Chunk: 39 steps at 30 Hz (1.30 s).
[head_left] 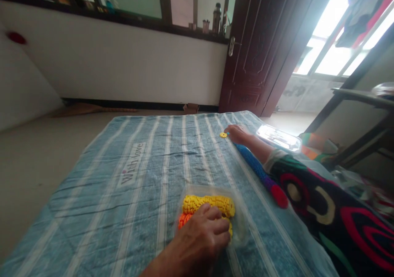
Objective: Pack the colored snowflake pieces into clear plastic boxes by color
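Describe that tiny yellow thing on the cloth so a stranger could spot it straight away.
Start at the blue striped cloth, then look past the clear tray of knobbly yellow corn toward the far edge. A hand lies there, and just beside its fingertips sits a yellow flower shape, far smaller than the corn.

Daylight enters from the window (332, 51) at upper right, overexposed to white. Glare whitens the shiny panel (278, 138) on the blanket (123, 195). Elsewhere, light is soft and rather dim; the near hand (197, 240) casts only a faint shadow. Wide-angle distortion tilts the door (255, 51) and wall (117, 59) near the frame edges.
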Each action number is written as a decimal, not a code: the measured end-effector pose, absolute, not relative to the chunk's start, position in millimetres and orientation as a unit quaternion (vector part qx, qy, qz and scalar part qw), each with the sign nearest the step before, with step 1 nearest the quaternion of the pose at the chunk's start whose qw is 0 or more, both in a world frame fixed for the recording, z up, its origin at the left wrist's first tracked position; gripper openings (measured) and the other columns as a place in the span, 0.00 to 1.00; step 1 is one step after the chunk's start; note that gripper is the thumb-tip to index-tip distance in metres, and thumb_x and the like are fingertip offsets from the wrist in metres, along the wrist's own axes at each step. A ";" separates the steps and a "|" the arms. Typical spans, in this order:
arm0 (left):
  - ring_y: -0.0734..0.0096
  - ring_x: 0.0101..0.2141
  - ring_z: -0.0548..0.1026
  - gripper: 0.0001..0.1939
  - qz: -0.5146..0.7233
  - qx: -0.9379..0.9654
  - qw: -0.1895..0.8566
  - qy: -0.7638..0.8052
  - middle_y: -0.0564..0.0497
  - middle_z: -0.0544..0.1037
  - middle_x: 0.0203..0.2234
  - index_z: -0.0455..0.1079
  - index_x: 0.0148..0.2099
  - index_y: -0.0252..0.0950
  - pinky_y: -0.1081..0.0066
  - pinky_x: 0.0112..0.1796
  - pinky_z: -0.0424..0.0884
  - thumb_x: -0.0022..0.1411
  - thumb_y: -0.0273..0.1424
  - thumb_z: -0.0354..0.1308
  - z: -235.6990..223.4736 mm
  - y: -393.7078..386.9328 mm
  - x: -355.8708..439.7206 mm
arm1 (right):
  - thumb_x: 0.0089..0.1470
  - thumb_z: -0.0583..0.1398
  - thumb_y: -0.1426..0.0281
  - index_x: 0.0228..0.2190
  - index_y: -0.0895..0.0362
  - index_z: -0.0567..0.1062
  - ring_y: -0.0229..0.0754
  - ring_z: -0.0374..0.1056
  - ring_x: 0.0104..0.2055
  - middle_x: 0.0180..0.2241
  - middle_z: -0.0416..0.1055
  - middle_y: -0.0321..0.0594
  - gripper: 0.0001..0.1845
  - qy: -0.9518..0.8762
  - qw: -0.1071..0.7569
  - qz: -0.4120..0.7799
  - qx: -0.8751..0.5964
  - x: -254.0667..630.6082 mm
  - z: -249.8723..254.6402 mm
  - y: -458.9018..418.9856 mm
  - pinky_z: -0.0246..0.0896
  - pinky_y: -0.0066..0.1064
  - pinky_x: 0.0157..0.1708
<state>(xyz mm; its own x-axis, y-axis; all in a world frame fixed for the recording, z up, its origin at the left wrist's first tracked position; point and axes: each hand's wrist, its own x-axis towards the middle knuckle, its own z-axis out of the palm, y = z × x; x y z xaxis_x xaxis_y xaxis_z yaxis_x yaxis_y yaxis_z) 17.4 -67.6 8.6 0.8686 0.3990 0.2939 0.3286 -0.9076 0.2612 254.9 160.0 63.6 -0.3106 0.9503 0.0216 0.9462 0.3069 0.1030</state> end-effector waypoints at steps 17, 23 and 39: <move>0.69 0.31 0.70 0.11 0.226 0.956 0.009 0.185 0.55 0.75 0.26 0.68 0.31 0.38 0.66 0.34 0.65 0.64 0.35 0.63 -27.6 -62.7 21.2 | 0.53 0.60 0.80 0.46 0.60 0.81 0.52 0.72 0.51 0.48 0.77 0.53 0.18 0.802 0.126 0.023 0.583 235.8 42.0 234.8 0.64 0.34 0.45; 0.64 0.37 0.73 0.04 0.180 0.960 0.072 0.202 0.51 0.78 0.31 0.72 0.37 0.38 0.63 0.42 0.68 0.67 0.30 0.58 -8.4 -68.1 20.0 | 0.51 0.62 0.81 0.41 0.60 0.82 0.50 0.71 0.48 0.45 0.78 0.48 0.15 0.824 0.102 0.019 0.557 230.8 72.3 208.8 0.61 0.32 0.43; 0.67 0.40 0.73 0.10 0.161 0.969 0.111 0.150 0.51 0.79 0.34 0.73 0.36 0.37 0.62 0.48 0.68 0.68 0.23 0.52 1.6 -59.8 24.0 | 0.49 0.57 0.87 0.27 0.54 0.78 0.35 0.63 0.31 0.29 0.73 0.34 0.17 0.955 0.050 -0.166 0.242 234.9 72.7 -36.8 0.49 0.28 0.27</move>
